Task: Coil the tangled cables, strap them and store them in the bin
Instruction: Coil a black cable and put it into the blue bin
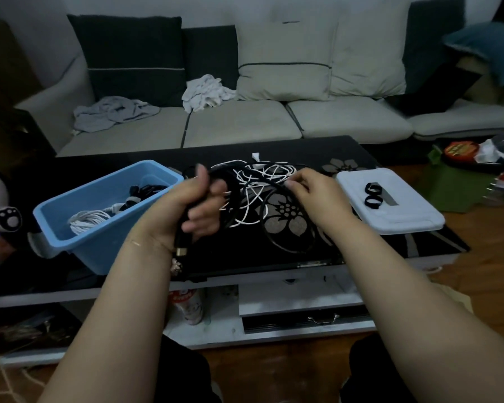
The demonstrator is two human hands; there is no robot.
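Black cable (269, 186) stretches left-right: left hand (186, 205) clutches its coils, right hand (312, 193) pinches it.

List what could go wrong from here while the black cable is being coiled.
1. The black cable crosses the white cable tangle; pulling with the right hand may drag or tighten that knot.
2. The blue bin overhangs the table edge beside the left hand; a bump might tip it.
3. The plug end dangling below the left hand could snag.
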